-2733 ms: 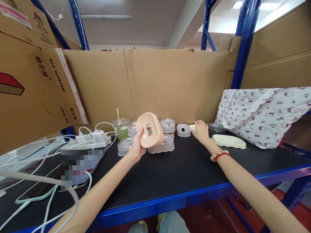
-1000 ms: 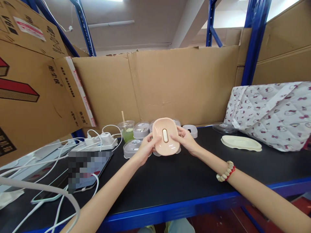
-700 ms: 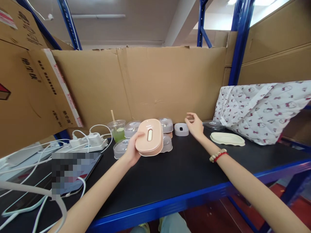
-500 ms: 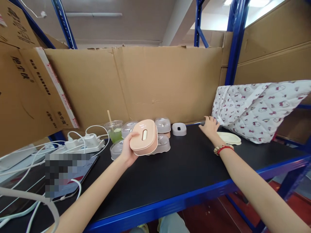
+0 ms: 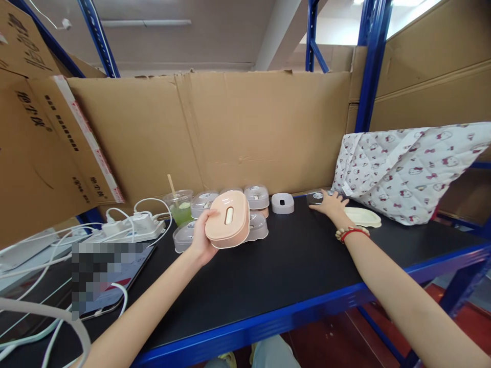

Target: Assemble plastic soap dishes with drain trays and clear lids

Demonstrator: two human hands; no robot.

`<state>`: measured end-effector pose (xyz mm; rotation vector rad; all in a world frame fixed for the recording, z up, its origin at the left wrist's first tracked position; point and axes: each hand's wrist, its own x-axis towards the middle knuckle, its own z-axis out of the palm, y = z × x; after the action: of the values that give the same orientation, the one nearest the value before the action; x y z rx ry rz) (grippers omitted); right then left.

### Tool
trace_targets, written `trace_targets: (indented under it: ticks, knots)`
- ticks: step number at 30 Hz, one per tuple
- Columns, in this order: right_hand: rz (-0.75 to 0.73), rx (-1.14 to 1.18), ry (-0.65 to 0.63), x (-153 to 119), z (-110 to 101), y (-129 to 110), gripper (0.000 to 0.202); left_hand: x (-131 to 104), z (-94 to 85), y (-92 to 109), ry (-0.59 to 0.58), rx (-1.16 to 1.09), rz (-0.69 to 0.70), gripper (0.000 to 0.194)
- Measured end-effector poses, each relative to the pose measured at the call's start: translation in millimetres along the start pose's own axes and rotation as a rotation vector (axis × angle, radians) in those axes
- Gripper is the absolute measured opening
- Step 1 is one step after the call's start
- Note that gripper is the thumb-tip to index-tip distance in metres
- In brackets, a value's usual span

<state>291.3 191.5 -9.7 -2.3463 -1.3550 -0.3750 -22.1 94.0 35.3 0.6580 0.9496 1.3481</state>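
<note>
My left hand [image 5: 203, 237] grips a peach plastic box [image 5: 227, 220] by its left side, raised and tilted toward me. A pale oblong slot shows in its top. At the back right, my right hand [image 5: 330, 205] reaches over a clear plastic cover [image 5: 315, 198] with a round label. Its thumb is at the near edge and its fingers spread across the cover, partly hiding it. Just right of that hand lies a cream flat lid [image 5: 364, 217]. A small grey box [image 5: 283, 203] with a dark slot sits between the hands.
Several clear-covered boxes [image 5: 257, 197] stand behind the peach box. Left of them is a cup of green drink [image 5: 181, 207] with a straw. A power strip [image 5: 130, 227], cables and a tablet [image 5: 115, 281] occupy the left. A quilted bag [image 5: 410, 174] stands at the right.
My right hand has shifted slightly, and more of the clear cover now shows left of it. The peach box in my left hand has hardly moved.
</note>
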Motion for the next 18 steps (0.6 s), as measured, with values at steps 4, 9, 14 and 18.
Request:
trace_targets:
  ticks: [4,9,14,18]
  knots:
    - [0.014,0.017,-0.080,-8,-6,-5,0.052,-1,-0.8,1,-0.013,-0.017,-0.030,0.039]
    - [0.093,0.145,0.051,-12,-15,-10,0.049,-4,-0.4,3,-0.057,-0.015,-0.065,0.040]
    - [0.031,0.579,0.394,-15,-32,-25,0.047,-3,0.1,0,-0.155,-0.046,-0.051,0.041]
    - [-0.303,1.057,0.569,-41,-50,-61,0.046,1,-1.9,-5,-0.270,-0.044,-0.054,0.038]
